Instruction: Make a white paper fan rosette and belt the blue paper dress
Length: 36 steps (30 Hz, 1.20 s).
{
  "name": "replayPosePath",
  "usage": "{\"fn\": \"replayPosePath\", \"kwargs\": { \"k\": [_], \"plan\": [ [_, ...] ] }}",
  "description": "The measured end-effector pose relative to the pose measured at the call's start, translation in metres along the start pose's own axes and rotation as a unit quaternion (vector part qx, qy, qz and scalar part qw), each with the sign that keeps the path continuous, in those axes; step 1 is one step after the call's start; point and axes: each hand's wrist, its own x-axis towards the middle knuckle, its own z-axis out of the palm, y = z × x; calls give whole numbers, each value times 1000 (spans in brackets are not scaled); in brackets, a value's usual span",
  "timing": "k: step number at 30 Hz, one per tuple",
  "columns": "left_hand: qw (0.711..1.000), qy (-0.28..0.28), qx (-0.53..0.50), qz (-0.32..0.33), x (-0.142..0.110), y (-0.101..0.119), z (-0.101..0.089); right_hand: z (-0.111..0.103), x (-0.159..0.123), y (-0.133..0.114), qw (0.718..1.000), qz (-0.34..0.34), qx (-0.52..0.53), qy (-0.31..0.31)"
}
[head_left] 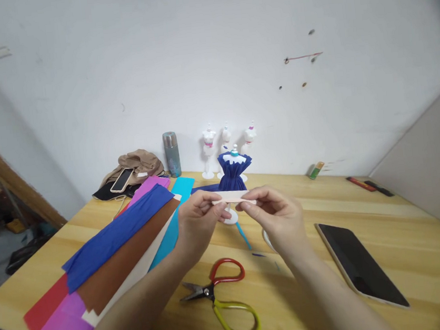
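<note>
Both hands are raised over the middle of the wooden table [393, 219] and pinch a narrow pale pink paper strip [231, 197] between them. My left hand [198, 221] grips its left end, and my right hand [277, 215] grips its right end. Right behind the strip stands a small white mannequin wearing a dark blue crepe-paper dress [234, 174]. Below the hands lie scissors [222, 294] with one red and one yellow-green handle.
Sheets of crepe paper [118, 245] in blue, brown, white, cyan, red and magenta fan out at the left. Three bare white mannequins [226, 146], a flask [171, 154], a brown cloth with a phone [122, 179] line the back. A dark phone [358, 263] lies right.
</note>
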Motion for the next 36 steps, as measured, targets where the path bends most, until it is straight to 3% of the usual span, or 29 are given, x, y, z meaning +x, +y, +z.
{"fn": "replayPosePath", "kwargs": {
  "k": [6,10,14,26,36],
  "plan": [
    [996,-12,36,82,5,0,-8,-6,2,-1,1000,-26,-4,-11],
    [995,-10,25,93,6,2,-9,-7,4,-2,997,-74,-23,2],
    [996,-14,11,84,4,5,-7,-6,5,-4,997,-80,-16,12],
    [999,-15,-28,-21,-1,15,-1,-7,3,-2,999,-32,-2,34],
    [1000,22,-15,-10,-6,14,4,-5,1,-1,997,-51,-26,60]
  ]
}}
